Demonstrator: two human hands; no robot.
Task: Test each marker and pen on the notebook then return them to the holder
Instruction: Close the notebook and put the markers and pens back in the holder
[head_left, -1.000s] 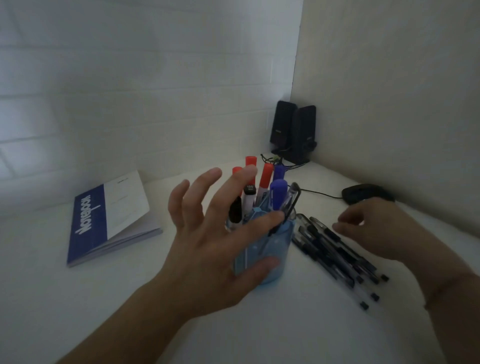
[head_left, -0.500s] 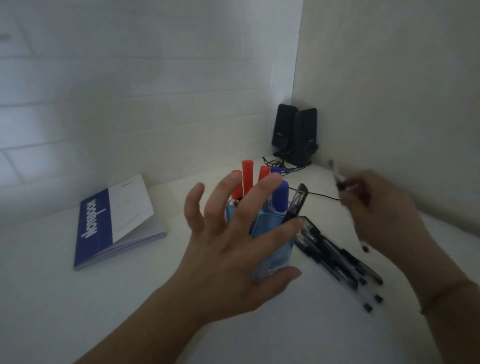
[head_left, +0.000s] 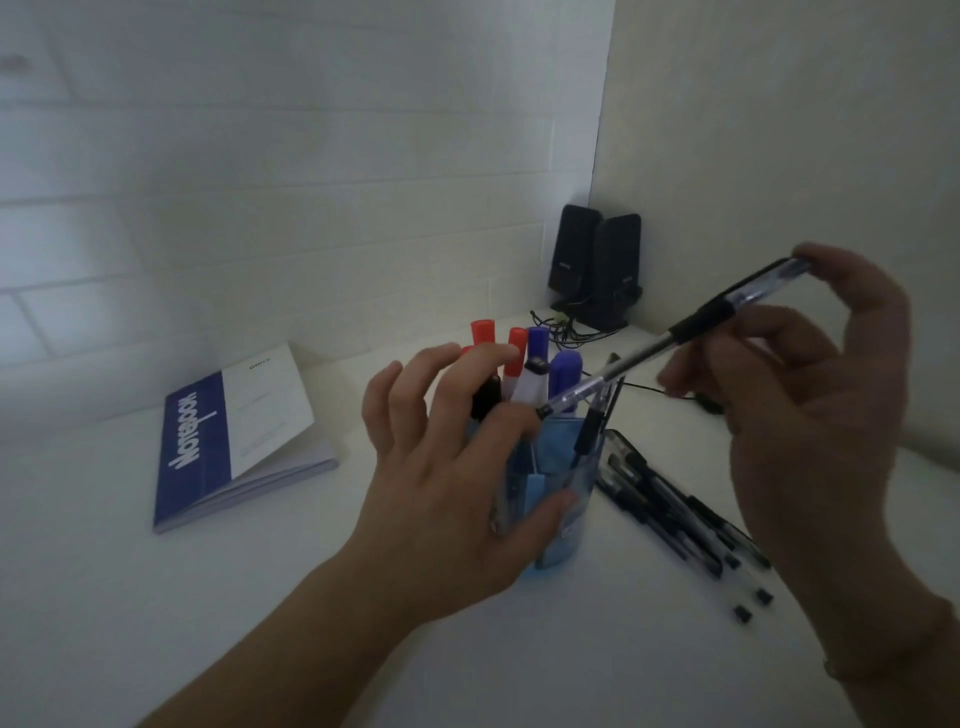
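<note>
A blue pen holder (head_left: 563, 540) stands mid-desk with red markers (head_left: 482, 332), blue markers (head_left: 565, 371) and a white-bodied marker inside. My left hand (head_left: 441, 499) wraps around it, thumb on its front and fingers at the rim. Up at the right, my right hand (head_left: 810, 415) pinches a black clear-barrelled pen (head_left: 649, 353). The pen slants down-left, and its lower end hangs over the holder's mouth. A closed blue-and-white notebook (head_left: 234, 431) lies to the left of the holder.
Several loose black pens (head_left: 675, 509) lie in a row on the desk right of the holder, under my right hand. Two black speakers (head_left: 597, 265) with cables stand in the wall corner behind. The walls close the desk at the back and right.
My right hand has picked a pen off the loose row, lifted it and swung it towards the holder's mouth. My left hand has closed in on the holder.
</note>
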